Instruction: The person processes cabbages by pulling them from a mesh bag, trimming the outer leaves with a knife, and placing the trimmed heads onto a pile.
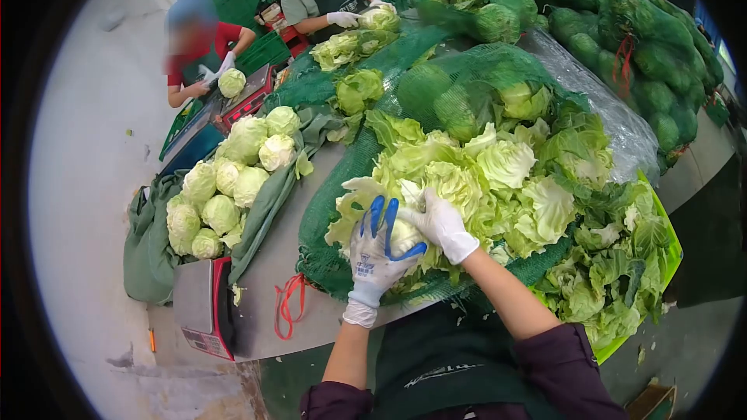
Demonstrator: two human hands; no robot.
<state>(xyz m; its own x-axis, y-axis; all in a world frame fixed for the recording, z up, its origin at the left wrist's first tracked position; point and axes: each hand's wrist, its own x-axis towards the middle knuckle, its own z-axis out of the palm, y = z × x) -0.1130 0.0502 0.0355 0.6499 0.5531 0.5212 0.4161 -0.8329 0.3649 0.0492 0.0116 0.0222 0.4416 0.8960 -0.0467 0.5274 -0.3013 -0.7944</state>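
Between my two hands is a pale green cabbage (405, 236) with loose outer leaves, on top of a green mesh bag (323, 210). My left hand (380, 253), in a white glove with blue fingertips, curves around its near left side, fingers spread over it. A thin white glove covers my right hand (443, 227), whose fingers press on the cabbage's upper right. Loose cabbage leaves (498, 163) pile up just beyond and to the right of my hands. The cabbage is partly hidden by both hands.
Trimmed cabbages (222, 214) fill a green cloth-lined holder at left, behind a red-edged scale (210, 303). A red strap (289, 307) lies on the table. Leaves fill a bright green crate (671, 253) at right. Full mesh bags (622, 39) stand behind. Two co-workers handle cabbages across the table.
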